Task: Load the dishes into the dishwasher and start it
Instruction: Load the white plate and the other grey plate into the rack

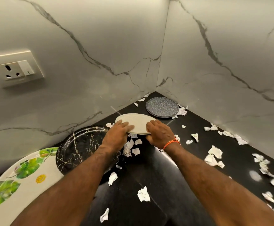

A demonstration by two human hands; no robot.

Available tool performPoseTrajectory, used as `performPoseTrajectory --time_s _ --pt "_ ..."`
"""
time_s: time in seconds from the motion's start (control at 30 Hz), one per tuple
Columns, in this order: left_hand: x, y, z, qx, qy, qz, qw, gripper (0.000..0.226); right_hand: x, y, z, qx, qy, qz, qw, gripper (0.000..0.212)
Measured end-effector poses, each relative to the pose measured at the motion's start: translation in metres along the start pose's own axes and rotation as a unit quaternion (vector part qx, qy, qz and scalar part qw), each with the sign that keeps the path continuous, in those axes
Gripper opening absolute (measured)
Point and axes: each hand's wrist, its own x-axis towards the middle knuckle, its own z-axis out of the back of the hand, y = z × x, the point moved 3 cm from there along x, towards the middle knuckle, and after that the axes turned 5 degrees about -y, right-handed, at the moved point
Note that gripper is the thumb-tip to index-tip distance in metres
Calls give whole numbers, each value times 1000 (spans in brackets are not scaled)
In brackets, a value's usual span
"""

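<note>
Beige plate (135, 122) gripped at its near rim by my left hand (118, 132) and right hand (160, 133).
Paper scraps (131, 146) litter the counter (157, 176); speckled plate (162, 107) at one o'clock; black marbled plate (80, 144) at nine.

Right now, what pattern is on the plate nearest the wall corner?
The corner plate is dark grey with fine white speckles, seen in the head view.
</note>
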Motion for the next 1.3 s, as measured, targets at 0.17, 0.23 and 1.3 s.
performPoseTrajectory --time_s 0.17,0.23,1.3 --pt "-62 -24 -3 -29 -13 -81 996 58 -67 10 20 11 53 -66 996 40" --pt "-84 -35 -4 -51 -20 -106 993 58 -96 12 30 -4 48 -68 997 48" --pt "-289 -401 -43 -193 31 -586 787 34 -618 87 207 -116 -63 -451 883 53"
